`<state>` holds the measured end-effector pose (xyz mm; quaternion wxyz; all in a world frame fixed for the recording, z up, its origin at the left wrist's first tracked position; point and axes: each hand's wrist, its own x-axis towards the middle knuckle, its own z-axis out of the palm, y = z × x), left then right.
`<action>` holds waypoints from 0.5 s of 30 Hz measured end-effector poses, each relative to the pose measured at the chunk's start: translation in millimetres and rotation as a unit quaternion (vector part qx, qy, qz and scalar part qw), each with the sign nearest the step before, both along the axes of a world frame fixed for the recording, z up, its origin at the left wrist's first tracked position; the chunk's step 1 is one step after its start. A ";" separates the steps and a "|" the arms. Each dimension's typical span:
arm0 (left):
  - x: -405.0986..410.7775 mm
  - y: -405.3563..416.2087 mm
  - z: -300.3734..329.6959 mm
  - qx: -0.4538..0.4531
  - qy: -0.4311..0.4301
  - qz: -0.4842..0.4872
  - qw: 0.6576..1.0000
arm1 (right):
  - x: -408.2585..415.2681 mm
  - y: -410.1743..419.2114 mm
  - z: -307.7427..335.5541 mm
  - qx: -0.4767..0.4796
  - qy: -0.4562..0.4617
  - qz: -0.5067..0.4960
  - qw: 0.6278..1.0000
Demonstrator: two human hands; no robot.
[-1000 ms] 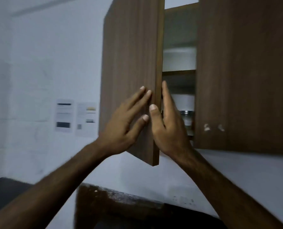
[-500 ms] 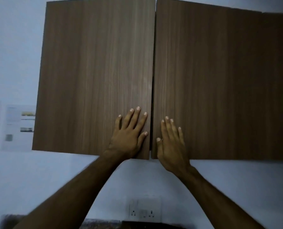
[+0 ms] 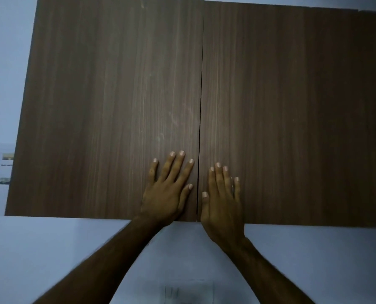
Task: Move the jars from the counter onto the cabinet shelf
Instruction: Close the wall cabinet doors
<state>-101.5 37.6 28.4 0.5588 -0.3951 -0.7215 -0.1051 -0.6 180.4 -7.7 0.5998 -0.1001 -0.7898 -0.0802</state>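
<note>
A brown wooden wall cabinet fills most of the view, and both of its doors are closed. My left hand point(image 3: 169, 189) lies flat on the left door point(image 3: 108, 110), fingers spread, near its lower right corner. My right hand point(image 3: 223, 200) lies flat on the right door point(image 3: 292, 115), beside the centre seam. Neither hand holds anything. The shelf and the jars are hidden behind the doors, and no jar is in view.
A pale wall point(image 3: 182, 249) runs below and to the left of the cabinet. A white socket plate point(image 3: 188, 292) sits on the wall at the bottom edge. Paper sheets point(image 3: 0, 170) hang on the wall at the far left.
One second ago the left door stood open, showing the shelves and a steel jar inside. Both hands pushed it shut and now rest flat on the closed doors.
</note>
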 end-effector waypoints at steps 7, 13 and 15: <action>-21.1 17.8 -0.9 0.063 0.075 -0.011 0.995 | -29.0 11.7 -5.2 0.050 0.099 -0.016 0.994; -16.7 15.7 -2.5 0.060 0.063 -0.012 0.996 | -26.1 9.3 -6.4 0.054 0.099 -0.021 0.993; -14.4 14.3 -4.4 0.054 0.049 -0.018 0.997 | -20.6 5.3 -6.1 0.039 0.078 -0.019 0.996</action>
